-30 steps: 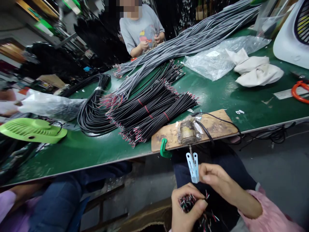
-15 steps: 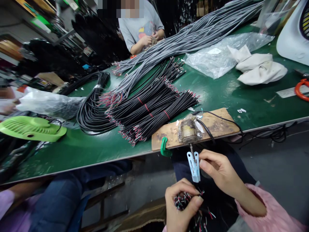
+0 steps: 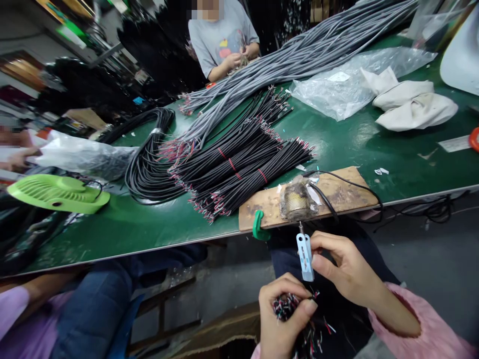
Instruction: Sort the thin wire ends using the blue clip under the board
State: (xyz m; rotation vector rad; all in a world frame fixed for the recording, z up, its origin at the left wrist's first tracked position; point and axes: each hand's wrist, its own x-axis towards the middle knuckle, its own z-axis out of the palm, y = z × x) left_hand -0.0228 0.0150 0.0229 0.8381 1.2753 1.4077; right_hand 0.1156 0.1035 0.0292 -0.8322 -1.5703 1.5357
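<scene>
My left hand (image 3: 284, 314) is closed around a bundle of thin dark cables (image 3: 286, 305) with stripped red, white and green wire ends, some sticking out past thumb and forefinger. Just above it, a light blue plastic clothespin (image 3: 305, 259) hangs jaws down from the metal shaft of a small motor (image 3: 297, 202). My right hand (image 3: 342, 262) has thumb and forefinger bent against the clothespin's right side, near its upper end. The motor is wrapped in clear, dirty tape and sits on a wooden board (image 3: 258, 207) at the table edge.
A green clamp (image 3: 259, 227) grips the board's left end. Bundled black cables (image 3: 232, 172) and long grey cables (image 3: 299, 52) lie across the green table (image 3: 149, 234). A plastic bag (image 3: 344, 89), white cloth (image 3: 417, 107) and green fan (image 3: 56, 194) are also there. A co-worker (image 3: 224, 45) sits opposite.
The clothespin has changed from a spread, two-armed look to a narrower one. My hands keep nearly the same pose; the whole view has shifted slightly.
</scene>
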